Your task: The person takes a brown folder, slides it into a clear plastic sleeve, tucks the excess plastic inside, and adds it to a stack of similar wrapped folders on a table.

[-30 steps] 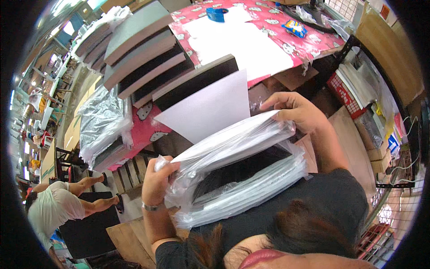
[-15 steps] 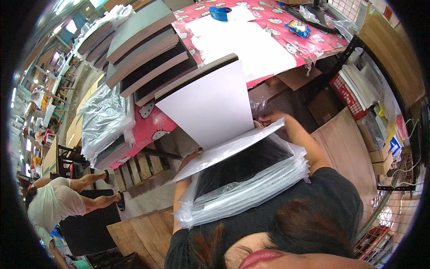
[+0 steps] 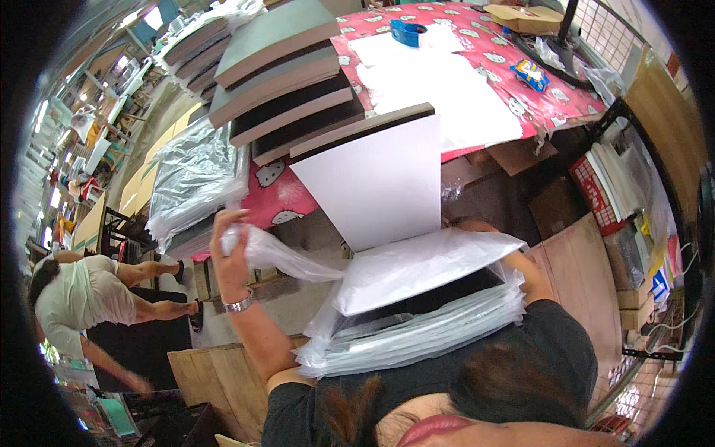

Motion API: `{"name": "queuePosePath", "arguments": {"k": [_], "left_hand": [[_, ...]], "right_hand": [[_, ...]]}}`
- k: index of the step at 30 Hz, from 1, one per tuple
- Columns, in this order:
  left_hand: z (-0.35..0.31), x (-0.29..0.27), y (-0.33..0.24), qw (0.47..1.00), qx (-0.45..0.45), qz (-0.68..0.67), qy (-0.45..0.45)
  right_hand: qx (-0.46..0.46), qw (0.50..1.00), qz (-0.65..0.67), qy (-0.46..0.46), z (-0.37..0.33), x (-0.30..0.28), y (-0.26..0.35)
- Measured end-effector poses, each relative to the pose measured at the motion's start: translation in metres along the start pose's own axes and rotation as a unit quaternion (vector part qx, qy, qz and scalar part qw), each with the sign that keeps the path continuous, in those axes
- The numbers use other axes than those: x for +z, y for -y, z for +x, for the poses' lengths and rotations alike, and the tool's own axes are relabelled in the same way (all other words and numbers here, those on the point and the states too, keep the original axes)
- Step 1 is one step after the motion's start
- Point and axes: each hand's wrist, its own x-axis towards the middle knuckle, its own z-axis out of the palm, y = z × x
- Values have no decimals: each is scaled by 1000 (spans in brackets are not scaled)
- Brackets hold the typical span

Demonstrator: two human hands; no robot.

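A stack of flat panels in clear plastic sleeves rests against my body. On top of it lies a white panel with clear plastic film over it. Out to the left, my left hand is closed on a gathered strip of clear plastic that stretches back to this panel. My right hand is at the panel's far right side, its fingers hidden behind the plastic. A large white board stands tilted between the stack and the table edge.
A table with a pink patterned cover carries stacked dark and grey boards, white sheets, a blue tape dispenser and a blue packet. Plastic-wrapped boards sit at left. Another person bends nearby. A red crate stands right.
My left hand has come out from beside the panel and moved left, drawing plastic with it. Film now covers the white panel's top. The view has shifted slightly.
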Motion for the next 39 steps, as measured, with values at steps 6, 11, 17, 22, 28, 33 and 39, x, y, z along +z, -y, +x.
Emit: {"name": "queuePosePath", "arguments": {"k": [6,11,17,22,28,33,39], "left_hand": [[23,62,-52,925,35,-182,332],[33,128,-89,824,-93,-477,292],[37,120,-72,866,-145,-449,163],[28,128,-69,924,-182,-331,66],[14,143,-72,913,-216,-325,123],[3,109,-58,853,-184,-475,116],[-44,69,-29,830,-247,-421,269]], "right_hand": [[-365,886,-246,-146,-65,78,195],[-440,845,-163,257,-143,175,261],[-461,863,-87,190,-129,162,279],[-380,911,-81,136,-114,176,283],[-500,865,-15,28,-104,183,278],[-232,873,-206,375,-138,176,245],[-403,801,297,328,-137,125,260]]}}
